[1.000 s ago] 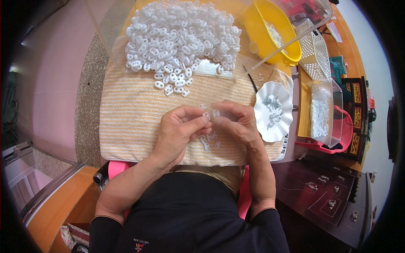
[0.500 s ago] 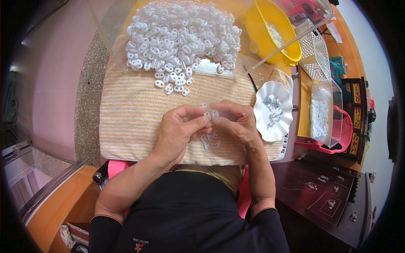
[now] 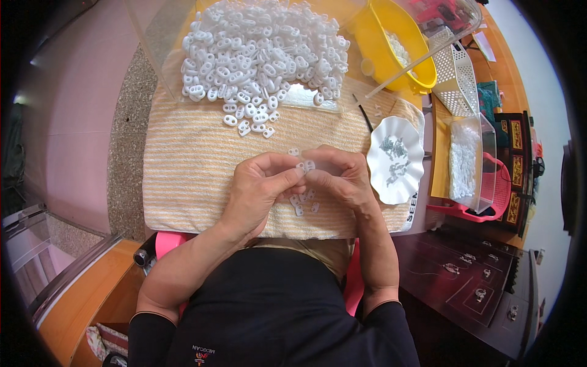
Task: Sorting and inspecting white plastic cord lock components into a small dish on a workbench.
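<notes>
**Left hand [image 3: 257,183] and right hand [image 3: 343,177] each pinch a little white piece**

I am in the room, looking down at a person in a dark shirt. The left hand squeezes one little piece [image 3: 300,166] between thumb and finger. The right hand squeezes another little piece [image 3: 310,165] the same way. The two pieces are right next to each other, over the striped towel [image 3: 195,171] in front of the person's tummy. They are so small that I can't tell if they touch.

A few loose white pieces [image 3: 299,210] lie on the towel just below the fingers, and one more lies just above them. Farther up is a big heap of white pieces with holes [image 3: 263,55], and some have spilled onto the towel.

Near the right hand is a white dish with a wavy edge [image 3: 413,140]. It has small grey bits [image 3: 397,172] in it. A thin black stick [image 3: 365,117] lies beside the dish. A yellow tub [image 3: 369,43] sits up past the stick, with pale bits inside.
</notes>
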